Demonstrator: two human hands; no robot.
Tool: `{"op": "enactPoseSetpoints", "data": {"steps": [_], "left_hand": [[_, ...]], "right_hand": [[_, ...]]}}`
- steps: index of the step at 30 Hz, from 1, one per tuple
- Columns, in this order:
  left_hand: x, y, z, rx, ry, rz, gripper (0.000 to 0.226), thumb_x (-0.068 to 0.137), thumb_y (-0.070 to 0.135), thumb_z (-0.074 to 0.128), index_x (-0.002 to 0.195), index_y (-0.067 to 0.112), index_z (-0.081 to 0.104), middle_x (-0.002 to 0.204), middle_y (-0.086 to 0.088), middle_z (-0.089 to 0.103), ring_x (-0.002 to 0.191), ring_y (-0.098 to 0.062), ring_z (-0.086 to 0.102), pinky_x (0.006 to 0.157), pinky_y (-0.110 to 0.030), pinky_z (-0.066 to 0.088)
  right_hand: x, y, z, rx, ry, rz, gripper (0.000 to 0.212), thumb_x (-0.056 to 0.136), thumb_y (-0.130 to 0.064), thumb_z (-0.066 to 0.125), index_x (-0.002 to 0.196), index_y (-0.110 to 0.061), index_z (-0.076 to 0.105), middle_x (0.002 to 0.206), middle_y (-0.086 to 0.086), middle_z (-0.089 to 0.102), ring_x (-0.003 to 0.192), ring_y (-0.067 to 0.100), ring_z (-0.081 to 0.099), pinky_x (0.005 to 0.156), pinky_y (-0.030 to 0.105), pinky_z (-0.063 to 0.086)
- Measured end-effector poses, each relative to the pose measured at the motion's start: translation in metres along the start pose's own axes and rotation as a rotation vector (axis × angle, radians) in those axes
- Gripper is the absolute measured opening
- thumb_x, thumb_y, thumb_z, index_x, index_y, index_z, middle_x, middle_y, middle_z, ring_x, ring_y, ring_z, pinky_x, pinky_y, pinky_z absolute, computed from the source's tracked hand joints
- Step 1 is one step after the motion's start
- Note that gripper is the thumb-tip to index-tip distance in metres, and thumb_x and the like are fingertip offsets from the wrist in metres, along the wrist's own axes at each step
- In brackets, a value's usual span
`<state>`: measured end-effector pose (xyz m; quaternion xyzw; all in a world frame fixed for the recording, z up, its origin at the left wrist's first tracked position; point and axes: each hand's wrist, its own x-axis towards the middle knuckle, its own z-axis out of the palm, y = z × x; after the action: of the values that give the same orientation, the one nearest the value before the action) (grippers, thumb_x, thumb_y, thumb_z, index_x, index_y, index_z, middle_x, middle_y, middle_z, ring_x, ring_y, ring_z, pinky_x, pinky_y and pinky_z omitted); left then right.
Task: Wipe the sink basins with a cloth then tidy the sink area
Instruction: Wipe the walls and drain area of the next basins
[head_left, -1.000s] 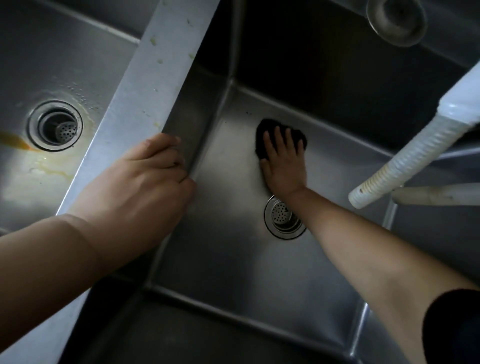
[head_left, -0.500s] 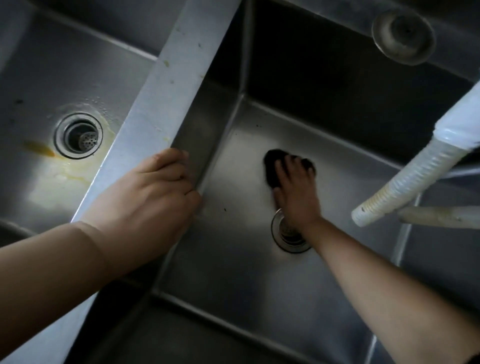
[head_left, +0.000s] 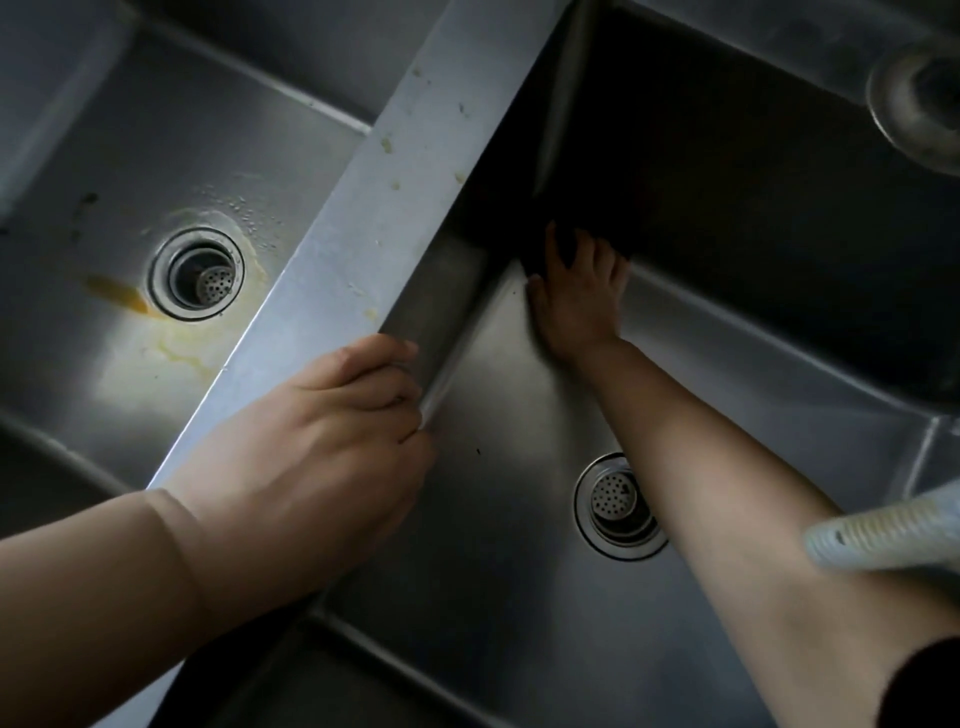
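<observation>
My right hand (head_left: 574, 299) is pressing the dark cloth (head_left: 558, 249), fingers spread, into the sink's (head_left: 519, 519) far corner; left hand (head_left: 311, 452) is curling over the divider (head_left: 374, 208).

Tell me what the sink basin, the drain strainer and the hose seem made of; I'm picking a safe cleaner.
Sink basin: likely stainless steel, brushed grey with soft reflections. Drain strainer: shiny perforated metal, probably steel too. Hose: looks like pale ribbed plastic or rubber, yellowed between the ribs.
</observation>
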<state>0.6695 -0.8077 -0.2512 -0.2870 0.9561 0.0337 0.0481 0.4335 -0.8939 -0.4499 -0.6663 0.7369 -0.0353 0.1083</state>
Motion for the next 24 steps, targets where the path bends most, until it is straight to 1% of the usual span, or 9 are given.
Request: {"op": "enactPoseSetpoints", "data": {"steps": [3,7,10,13,17,19,20,22,24], "left_hand": [[0.0,-0.001,0.0,0.006,-0.004,0.0,0.021,0.085,0.022,0.05,0.067,0.018,0.06,0.07,-0.001,0.06,0.091,-0.027,0.064,0.115,-0.034,0.024],[0.001,0.001,-0.001,0.019,-0.008,-0.011,0.022,0.085,0.023,0.05,0.067,0.018,0.06,0.07,0.0,0.06,0.092,-0.026,0.064,0.115,-0.034,0.024],[0.001,0.002,-0.001,0.022,-0.002,-0.009,0.022,0.086,0.024,0.049,0.067,0.018,0.061,0.07,0.0,0.06,0.091,-0.026,0.064,0.115,-0.033,0.022],[0.002,0.002,-0.001,0.035,0.013,-0.001,0.024,0.086,0.022,0.049,0.065,0.018,0.06,0.067,0.0,0.06,0.087,-0.026,0.065,0.114,-0.034,0.023],[0.001,0.003,-0.002,0.041,0.028,0.005,0.025,0.086,0.022,0.048,0.064,0.017,0.061,0.067,0.0,0.061,0.084,-0.027,0.066,0.112,-0.034,0.026],[0.001,0.003,-0.003,0.035,0.035,0.011,0.025,0.085,0.021,0.048,0.064,0.017,0.061,0.067,-0.001,0.061,0.085,-0.027,0.066,0.111,-0.035,0.027],[0.0,0.003,-0.003,0.034,0.036,0.013,0.024,0.085,0.021,0.048,0.064,0.017,0.06,0.067,-0.001,0.061,0.085,-0.027,0.066,0.112,-0.035,0.027],[0.0,0.002,-0.001,0.038,0.037,0.016,0.025,0.086,0.022,0.047,0.064,0.017,0.059,0.068,-0.001,0.061,0.084,-0.027,0.065,0.112,-0.034,0.027],[0.0,0.0,0.0,0.033,0.051,0.022,0.027,0.088,0.023,0.046,0.065,0.018,0.058,0.069,-0.001,0.06,0.085,-0.026,0.063,0.114,-0.034,0.027]], "right_hand": [[0.001,-0.018,0.007,0.057,-0.03,-0.052,0.061,0.091,-0.034,0.045,0.147,-0.015,0.028,0.147,0.019,0.032,0.133,0.039,0.027,0.11,0.045,0.014],[-0.047,-0.035,0.024,0.146,0.031,-0.209,0.06,0.082,-0.03,0.045,0.137,-0.005,0.045,0.134,0.025,0.047,0.126,0.041,0.041,0.107,0.053,0.026],[-0.106,-0.051,0.037,0.152,-0.02,-0.378,0.06,0.083,-0.033,0.045,0.138,-0.009,0.044,0.136,0.022,0.048,0.131,0.036,0.035,0.108,0.051,0.026],[-0.165,-0.065,0.05,0.154,-0.052,-0.58,0.053,0.086,-0.031,0.052,0.136,-0.015,0.046,0.138,0.017,0.049,0.133,0.032,0.034,0.109,0.049,0.022],[-0.181,-0.055,0.052,0.148,-0.113,-0.735,0.049,0.09,-0.028,0.045,0.139,-0.022,0.043,0.144,0.008,0.045,0.136,0.028,0.036,0.112,0.047,0.022],[-0.156,-0.04,0.045,0.113,-0.118,-0.718,0.05,0.09,-0.027,0.041,0.138,-0.018,0.045,0.142,0.012,0.046,0.133,0.032,0.039,0.11,0.049,0.025],[-0.137,-0.031,0.04,0.1,-0.081,-0.66,0.048,0.091,-0.026,0.04,0.137,-0.014,0.048,0.14,0.016,0.047,0.131,0.035,0.041,0.108,0.049,0.026],[-0.092,-0.011,0.03,0.066,0.029,-0.484,0.045,0.092,-0.024,0.04,0.133,-0.009,0.05,0.136,0.021,0.049,0.126,0.038,0.044,0.105,0.048,0.026],[-0.046,0.005,0.015,0.015,0.044,-0.321,0.05,0.092,-0.025,0.043,0.139,-0.01,0.042,0.143,0.021,0.041,0.132,0.038,0.037,0.109,0.047,0.021]]}}
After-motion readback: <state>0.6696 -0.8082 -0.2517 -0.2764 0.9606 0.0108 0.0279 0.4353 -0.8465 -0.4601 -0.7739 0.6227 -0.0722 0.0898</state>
